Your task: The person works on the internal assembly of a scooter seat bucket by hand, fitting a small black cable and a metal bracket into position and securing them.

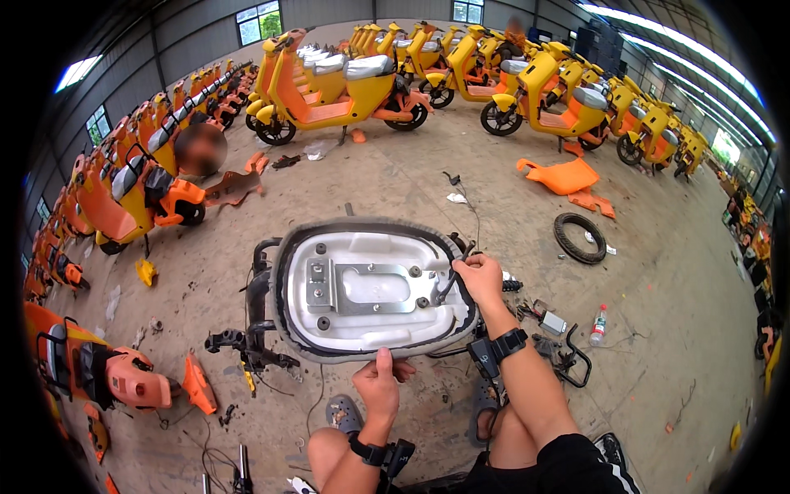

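Note:
An upturned scooter seat (383, 342) lies before me, its white plastic underside facing up inside a dark padded rim. A silvery metal bracket (329, 284) with a long oval opening is fixed to that underside with bolts. At the near rim, my left hand (380, 387) has its thumb against the edge and its fingers curled, partly hidden under the seat. Over the right end of the seat, the fingers of my right hand (482, 280) pinch a thin dark rod-like piece (447, 288). Its exact kind I cannot make out.
A dark metal frame (260, 300) shows beneath the seat. To the right are a tyre (579, 239), a bottle (599, 324), a bent black bar (583, 370) and orange panels (564, 175). Rows of yellow scooters (350, 90) stand behind; blurred people are farther off.

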### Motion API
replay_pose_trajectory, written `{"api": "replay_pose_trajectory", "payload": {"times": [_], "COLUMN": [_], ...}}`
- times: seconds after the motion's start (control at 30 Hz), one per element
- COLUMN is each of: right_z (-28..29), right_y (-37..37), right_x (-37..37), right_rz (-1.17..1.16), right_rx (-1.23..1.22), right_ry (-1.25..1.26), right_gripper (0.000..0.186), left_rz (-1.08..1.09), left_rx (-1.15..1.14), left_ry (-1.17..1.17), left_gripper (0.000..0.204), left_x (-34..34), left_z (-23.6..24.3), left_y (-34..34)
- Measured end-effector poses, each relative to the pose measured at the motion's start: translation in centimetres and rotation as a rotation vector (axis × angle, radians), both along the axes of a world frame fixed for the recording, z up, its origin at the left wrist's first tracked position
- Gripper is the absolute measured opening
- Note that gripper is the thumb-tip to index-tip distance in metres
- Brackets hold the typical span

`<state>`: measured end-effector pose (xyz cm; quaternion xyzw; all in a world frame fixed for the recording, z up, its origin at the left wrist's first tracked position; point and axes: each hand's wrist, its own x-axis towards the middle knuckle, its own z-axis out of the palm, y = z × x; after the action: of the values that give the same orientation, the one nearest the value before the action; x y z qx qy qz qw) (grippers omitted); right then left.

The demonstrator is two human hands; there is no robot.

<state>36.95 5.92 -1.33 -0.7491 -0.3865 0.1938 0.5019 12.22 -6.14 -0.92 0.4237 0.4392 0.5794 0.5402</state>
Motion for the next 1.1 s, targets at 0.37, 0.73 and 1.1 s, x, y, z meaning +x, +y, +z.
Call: {"api": "replay_pose_trajectory", "payload": {"times": [0.37, 0.73, 1.1], "right_z": [-0.8, 0.4, -0.6], "right_y": [-0.9, -5.0, -7.1], "right_x": [0.7, 0.9, 3.4], "right_rz": [0.023, -0.068, 0.105], "right_rx": [0.174, 0.215, 0.035], "right_ry": [0.46, 0.806, 0.266], "right_gripper": [0.015, 0.02, 0.033], "left_rz": [-0.046, -0.002, 0.085], "left_rx": [-0.014, -0.027, 0.01], "left_ry": [-0.082, -0.111, -0.148], "left_gripper": [0.054, 0.056, 0.054], "left_x": [0.2, 1.0, 1.7], "left_z": [0.0, 0.2, 0.0], "left_y": [-0.1, -0.3, -0.4]}}
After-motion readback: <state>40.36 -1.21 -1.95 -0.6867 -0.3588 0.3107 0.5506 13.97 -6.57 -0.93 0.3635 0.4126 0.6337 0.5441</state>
